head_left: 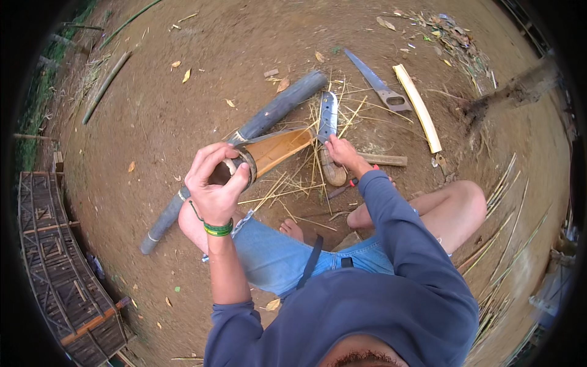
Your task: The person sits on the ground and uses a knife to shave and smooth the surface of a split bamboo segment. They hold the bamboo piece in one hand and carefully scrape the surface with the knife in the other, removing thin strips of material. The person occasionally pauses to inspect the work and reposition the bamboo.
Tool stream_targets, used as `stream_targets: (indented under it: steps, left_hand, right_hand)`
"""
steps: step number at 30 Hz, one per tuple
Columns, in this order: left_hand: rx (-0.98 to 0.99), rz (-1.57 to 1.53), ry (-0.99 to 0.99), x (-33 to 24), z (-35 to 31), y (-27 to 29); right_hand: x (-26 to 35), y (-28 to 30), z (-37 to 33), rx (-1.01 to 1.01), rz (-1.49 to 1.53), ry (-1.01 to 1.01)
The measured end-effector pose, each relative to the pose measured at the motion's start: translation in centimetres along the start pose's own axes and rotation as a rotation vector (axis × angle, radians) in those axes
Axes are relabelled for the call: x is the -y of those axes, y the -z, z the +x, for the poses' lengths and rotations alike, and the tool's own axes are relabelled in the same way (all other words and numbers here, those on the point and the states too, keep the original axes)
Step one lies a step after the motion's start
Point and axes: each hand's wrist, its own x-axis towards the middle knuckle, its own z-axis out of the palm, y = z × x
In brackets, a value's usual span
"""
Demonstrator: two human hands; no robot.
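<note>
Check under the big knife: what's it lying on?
The big knife lies on scattered bamboo splinters over bare dirt. The right hand covers the top of its handle; ground beneath the blade is hidden.

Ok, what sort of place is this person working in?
Probably an outdoor yard used for bamboo craft. The bare dirt ground is littered with thin bamboo splints, a hand saw and a big knife lie nearby, and a woven bamboo frame sits at the left.
</note>
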Motion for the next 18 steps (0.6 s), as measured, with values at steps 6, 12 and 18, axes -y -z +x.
stream_targets:
  steps: [6, 12, 18]
  left_hand:
    - [0.131, 0.005, -0.141, 1.0, 0.6, 0.5]
    - [0.204, 0.055, -0.242, 1.6, 2.2, 1.2]
    - [0.276, -0.043, -0.260, 3.2, 2.5, 1.7]
  right_hand:
    - [-1.6, -0.3, 2.3, 0.142, -0.158, 0.210]
    - [-2.4, 0.0, 4.9, 0.297, -0.258, 0.413]
    - [-3.1, -1.9, 2.7, 0.300, -0.077, 0.341]
